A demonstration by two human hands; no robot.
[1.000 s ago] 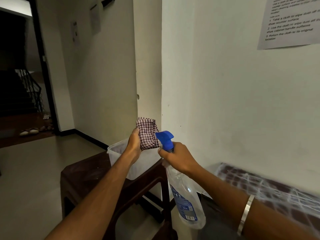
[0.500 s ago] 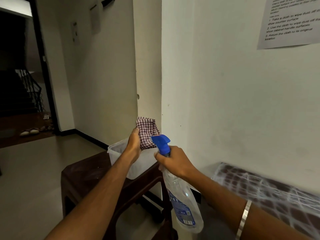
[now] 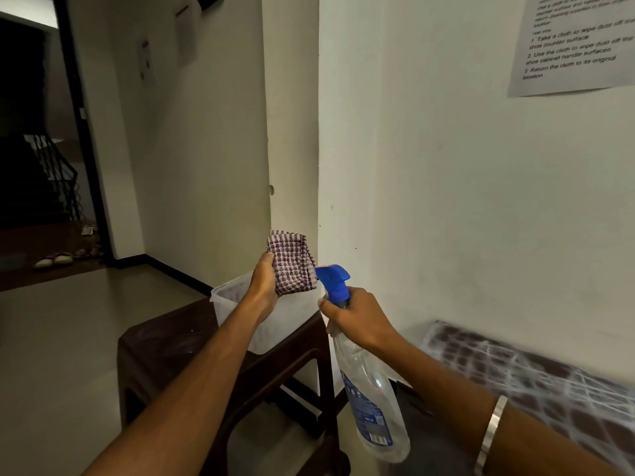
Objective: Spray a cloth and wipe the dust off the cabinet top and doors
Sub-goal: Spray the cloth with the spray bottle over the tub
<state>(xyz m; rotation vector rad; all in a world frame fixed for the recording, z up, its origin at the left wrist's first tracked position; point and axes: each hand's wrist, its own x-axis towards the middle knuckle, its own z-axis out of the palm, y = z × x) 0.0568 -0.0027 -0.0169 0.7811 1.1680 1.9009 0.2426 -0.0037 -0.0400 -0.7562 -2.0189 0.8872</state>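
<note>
A dark brown wooden desk (image 3: 165, 341) stands on the pale floor (image 3: 51, 338), close to the corner of the white wall. A translucent white plastic tub (image 3: 292, 324) sits directly on the desk's top, at its far right corner, with its near side reaching the desk's right edge. The near left part of the top is bare, glossy wood with a few pale specks. At the right, against the wall, runs the cabinet top (image 3: 536, 376), covered by a brown-and-white patterned sheet. On the darker floor far left lie pairs of sandals (image 3: 53, 261).
</note>
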